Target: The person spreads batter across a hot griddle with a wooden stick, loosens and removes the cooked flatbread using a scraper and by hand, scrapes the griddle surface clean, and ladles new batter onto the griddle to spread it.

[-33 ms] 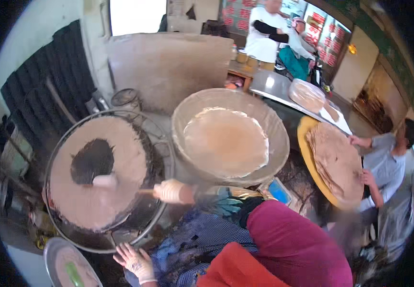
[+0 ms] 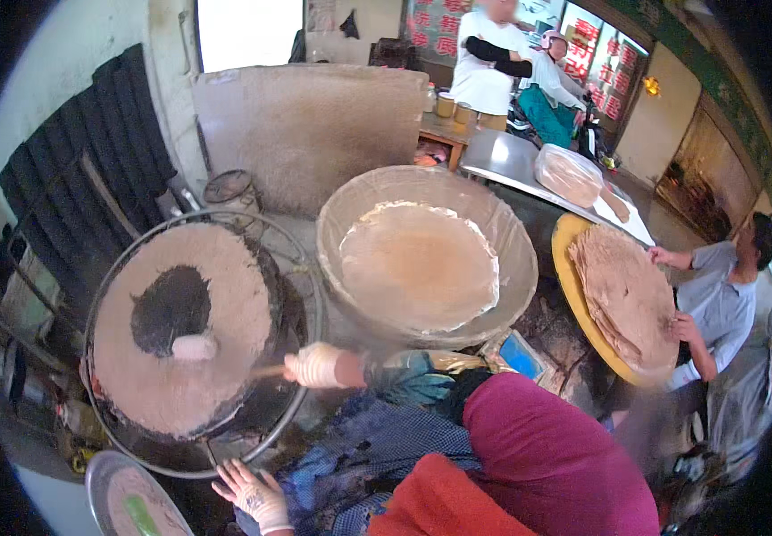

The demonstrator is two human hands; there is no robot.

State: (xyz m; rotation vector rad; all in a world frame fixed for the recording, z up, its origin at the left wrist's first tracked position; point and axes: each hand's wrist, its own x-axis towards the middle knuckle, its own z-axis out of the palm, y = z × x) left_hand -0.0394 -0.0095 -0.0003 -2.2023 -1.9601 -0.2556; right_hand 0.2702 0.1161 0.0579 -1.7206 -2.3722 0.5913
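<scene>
Batter (image 2: 162, 389) lies in a broad layer on the griddle (image 2: 167, 308), left of the basket (image 2: 518, 268), with a dark patch uncovered beyond the spreader (image 2: 194, 347). The right hand (image 2: 312, 364) is closed round the spreader's handle; the left hand (image 2: 254, 493) is open, fingers splayed, with nothing seen in it, near the metal ring (image 2: 320, 313), though I cannot tell whether it touches. Spreading looks to be the step in hand. To do it well, hold the spreader's head flat, press lightly, and sweep in curves that follow the griddle's round edge, easing batter into the dark patch without scraping the layer thin. The griddle may be hot, so fingers are best clear of it.
</scene>
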